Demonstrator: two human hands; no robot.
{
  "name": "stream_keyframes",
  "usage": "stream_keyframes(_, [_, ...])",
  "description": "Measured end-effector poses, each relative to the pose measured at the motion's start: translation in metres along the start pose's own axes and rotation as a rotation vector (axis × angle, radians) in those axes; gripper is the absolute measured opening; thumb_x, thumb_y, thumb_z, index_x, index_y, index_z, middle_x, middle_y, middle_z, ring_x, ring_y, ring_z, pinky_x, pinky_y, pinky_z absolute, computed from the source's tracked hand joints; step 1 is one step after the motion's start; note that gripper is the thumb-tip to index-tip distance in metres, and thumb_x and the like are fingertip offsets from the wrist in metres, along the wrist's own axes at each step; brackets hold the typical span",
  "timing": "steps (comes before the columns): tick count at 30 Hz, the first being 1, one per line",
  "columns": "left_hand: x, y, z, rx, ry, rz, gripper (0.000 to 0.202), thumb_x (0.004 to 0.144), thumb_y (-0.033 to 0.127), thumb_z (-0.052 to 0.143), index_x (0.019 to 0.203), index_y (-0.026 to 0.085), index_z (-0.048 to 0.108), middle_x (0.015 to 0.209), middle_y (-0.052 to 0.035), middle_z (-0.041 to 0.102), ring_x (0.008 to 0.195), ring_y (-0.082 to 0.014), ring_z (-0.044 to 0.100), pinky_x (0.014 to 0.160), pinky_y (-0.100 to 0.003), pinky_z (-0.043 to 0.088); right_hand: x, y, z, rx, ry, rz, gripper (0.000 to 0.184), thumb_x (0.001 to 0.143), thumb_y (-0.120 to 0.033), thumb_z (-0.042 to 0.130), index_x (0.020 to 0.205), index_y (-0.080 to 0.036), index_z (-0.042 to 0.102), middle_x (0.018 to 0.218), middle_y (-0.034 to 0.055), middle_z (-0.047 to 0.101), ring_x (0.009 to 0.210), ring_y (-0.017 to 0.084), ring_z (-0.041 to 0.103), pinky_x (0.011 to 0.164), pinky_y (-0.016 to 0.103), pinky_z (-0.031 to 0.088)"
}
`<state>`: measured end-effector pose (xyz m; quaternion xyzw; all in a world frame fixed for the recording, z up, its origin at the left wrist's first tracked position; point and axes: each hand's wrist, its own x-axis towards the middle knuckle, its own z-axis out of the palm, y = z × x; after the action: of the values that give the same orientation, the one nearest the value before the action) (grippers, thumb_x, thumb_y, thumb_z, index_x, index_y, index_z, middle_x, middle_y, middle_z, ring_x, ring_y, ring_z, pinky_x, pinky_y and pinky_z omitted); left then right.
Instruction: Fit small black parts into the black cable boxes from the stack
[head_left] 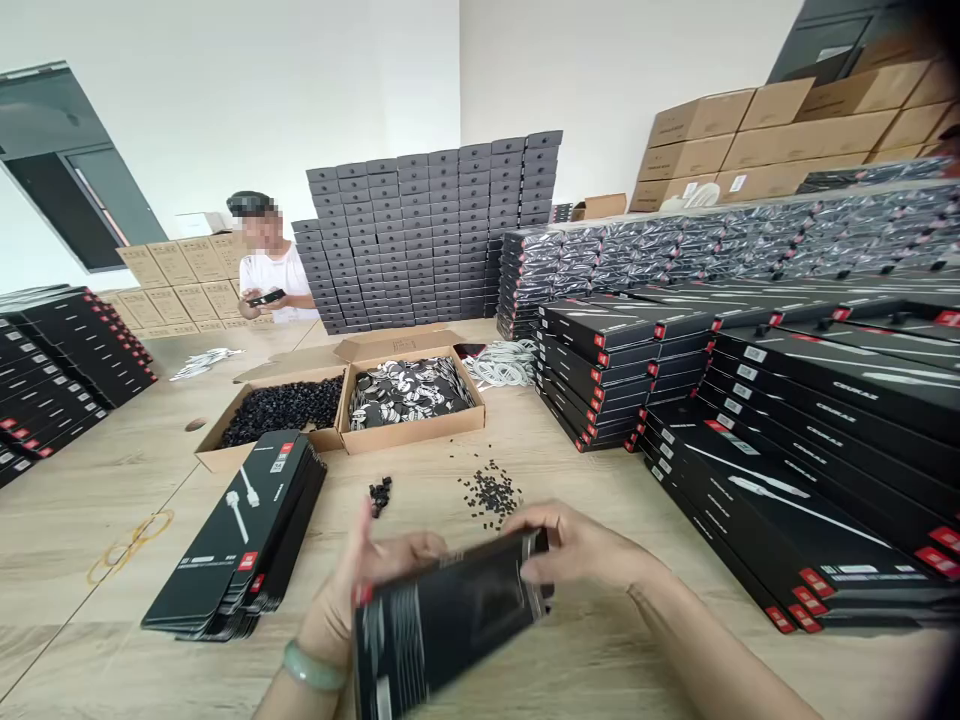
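Black retail pouch (450, 625) held tilted above the wooden table (90, 660) between both hands. Left hand (360, 590) spread, thumb raised, fingers along the pouch's upper edge; jade bangle (315, 666) at wrist. Right hand (570, 548), fingers pressed together, pinches the far corner. Loose small black pieces (489, 495) lie just ahead.

Packing room or small warehouse. Long wooden tabletop (142, 500) carried stacked black product boxes (600, 330), open cardboard trays of small black parts (412, 430) and coiled white cables (501, 364). Taller black box stacks (427, 230) stood far back, brown shipping cartons (780, 140) piled right, bare white walls (225, 100) behind.
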<state>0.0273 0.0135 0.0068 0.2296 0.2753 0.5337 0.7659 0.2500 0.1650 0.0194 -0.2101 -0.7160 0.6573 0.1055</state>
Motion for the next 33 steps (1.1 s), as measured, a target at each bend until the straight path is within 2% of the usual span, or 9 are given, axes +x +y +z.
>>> stream_keyframes(1, [0.001,-0.008,0.006,0.01,-0.092,-0.116,0.076,0.073,0.076,0.047,0.097,0.007,0.067,0.095,-0.0192,0.072,0.093,-0.033,0.068,0.087,-0.045,0.047,0.001,-0.002,0.003,-0.021,-0.058,0.003,0.037,0.063,-0.035,0.082,0.094,-0.019,0.072,0.081,-0.0003,0.069,0.072,0.016,0.061,0.062,0.024,0.046])
stream_keyframes(3, [0.006,-0.024,0.016,0.054,-0.133,-0.246,0.055,0.077,0.057,0.059,0.102,0.008,0.067,0.096,-0.0173,0.072,0.09,-0.0303,0.07,0.08,-0.04,0.05,0.004,-0.005,0.01,-0.002,-0.088,-0.009,0.046,0.062,-0.034,0.083,0.104,-0.02,0.07,0.086,0.0002,0.069,0.077,0.017,0.062,0.066,0.025,0.047])
stream_keyframes(6, [0.015,-0.036,0.018,0.114,-0.076,-0.205,0.042,0.073,0.037,0.068,0.102,0.006,0.069,0.094,-0.0165,0.073,0.075,-0.0246,0.071,0.066,-0.031,0.053,0.01,-0.005,0.017,0.137,0.053,-0.045,0.046,0.073,-0.04,0.075,0.113,-0.021,0.063,0.09,0.0009,0.069,0.082,0.016,0.062,0.074,0.028,0.047])
stream_keyframes(9, [0.017,-0.035,0.012,0.11,-0.031,-0.169,0.047,0.077,0.043,0.066,0.106,0.006,0.068,0.1,-0.0172,0.073,0.076,-0.0235,0.072,0.065,-0.029,0.054,0.013,-0.003,0.02,0.262,0.157,-0.049,0.033,0.08,-0.044,0.069,0.103,-0.021,0.064,0.094,0.0024,0.069,0.085,0.015,0.062,0.08,0.03,0.045])
stream_keyframes(13, [0.016,-0.032,0.008,0.135,-0.012,-0.164,0.058,0.076,0.056,0.065,0.105,0.006,0.068,0.104,-0.0193,0.071,0.079,-0.0242,0.072,0.067,-0.029,0.053,0.014,0.003,0.026,0.447,0.163,0.009,0.036,0.075,-0.044,0.073,0.102,-0.022,0.063,0.095,0.0025,0.069,0.084,0.017,0.063,0.078,0.031,0.046])
stream_keyframes(20, [0.019,-0.038,0.011,0.17,0.055,-0.172,0.057,0.075,0.06,0.064,0.103,0.01,0.066,0.084,-0.0147,0.074,0.071,-0.0248,0.072,0.068,-0.035,0.054,0.014,0.014,0.033,0.631,0.185,0.118,0.034,0.072,-0.037,0.075,0.1,-0.023,0.062,0.079,-0.002,0.065,0.067,0.013,0.06,0.063,0.023,0.045])
stream_keyframes(23, [0.019,-0.038,0.012,0.167,0.056,-0.174,0.053,0.076,0.06,0.063,0.1,0.012,0.065,0.083,-0.0129,0.074,0.075,-0.0249,0.072,0.069,-0.034,0.054,0.013,0.015,0.031,0.549,0.205,0.096,0.033,0.075,-0.042,0.072,0.099,-0.023,0.061,0.084,-0.0003,0.065,0.073,0.015,0.061,0.066,0.025,0.046])
stream_keyframes(28, [0.021,-0.039,0.009,0.162,0.069,-0.182,0.05,0.082,0.058,0.056,0.098,0.011,0.066,0.081,-0.014,0.074,0.076,-0.0242,0.072,0.068,-0.032,0.054,0.015,0.019,0.032,0.292,0.239,-0.071,0.033,0.083,-0.049,0.063,0.1,-0.021,0.059,0.087,0.0002,0.063,0.078,0.016,0.058,0.071,0.028,0.045])
stream_keyframes(33, [0.021,-0.04,0.008,0.134,0.083,-0.174,0.054,0.086,0.058,0.05,0.102,0.009,0.067,0.092,-0.0167,0.074,0.083,-0.0255,0.071,0.073,-0.033,0.052,0.015,0.022,0.034,-0.195,0.514,-0.291,0.02,0.088,-0.042,0.058,0.09,-0.024,0.065,0.091,0.0037,0.062,0.087,0.02,0.058,0.08,0.035,0.045])
